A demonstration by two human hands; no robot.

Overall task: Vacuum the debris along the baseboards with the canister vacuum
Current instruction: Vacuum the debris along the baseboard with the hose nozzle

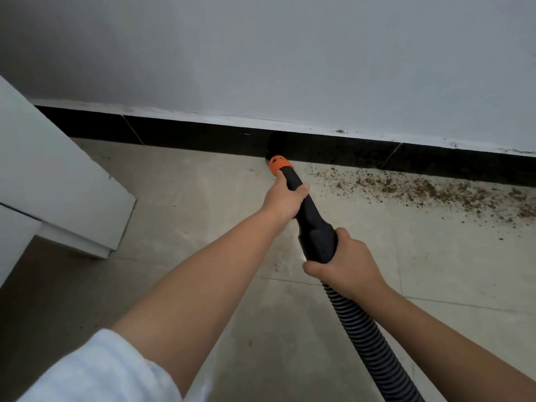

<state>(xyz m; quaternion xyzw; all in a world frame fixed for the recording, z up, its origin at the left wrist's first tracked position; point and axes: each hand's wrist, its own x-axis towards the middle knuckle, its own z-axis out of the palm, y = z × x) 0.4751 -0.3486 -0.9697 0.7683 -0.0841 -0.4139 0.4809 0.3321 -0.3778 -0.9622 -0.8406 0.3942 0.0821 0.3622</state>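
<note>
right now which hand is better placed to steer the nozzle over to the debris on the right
Left. The left hand grips the wand just behind the orange collar, nearest the nozzle at the baseboard. The right hand holds the rear where the hose joins, farther from the debris.

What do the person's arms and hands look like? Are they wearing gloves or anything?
No gloves: both hands are bare, the left hand and the right hand. No rings, watch or bracelets show. The left arm has a white sleeve pushed up above the elbow, soft and a bit wrinkly, so the forearm is uncovered. The right forearm is bare too; any sleeve there is out of view.
</note>
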